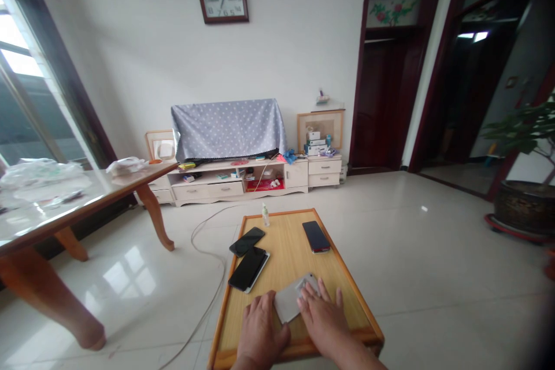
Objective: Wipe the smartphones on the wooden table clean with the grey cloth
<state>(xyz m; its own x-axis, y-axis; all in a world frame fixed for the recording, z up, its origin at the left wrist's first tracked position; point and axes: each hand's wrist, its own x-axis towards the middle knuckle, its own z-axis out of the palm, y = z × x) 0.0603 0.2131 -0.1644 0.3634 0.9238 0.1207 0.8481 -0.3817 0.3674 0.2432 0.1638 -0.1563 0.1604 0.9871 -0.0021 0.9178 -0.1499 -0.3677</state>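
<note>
A silver-grey phone [287, 304] lies on the small wooden table, its camera side up. My left hand [261, 326] grips the phone's left end, with the thumb at the near edge. Across the phone's right part lies my right hand [321, 315], flat with fingers spread. A small pale patch [300, 285] shows by the right fingertips; I cannot tell if it is a wipe or a reflection. To the left are a black phone [248, 267] resting on a white one [261, 273], and another dark phone [248, 241] touching them. Another dark phone [315, 236] lies at the far right.
A small clear bottle [265, 215] stands at the far edge of the wooden table [288, 228]. A cable [214, 295] runs along the floor to the left. Further off are a larger table [99, 188], a low cabinet [208, 191] and a potted plant [526, 208].
</note>
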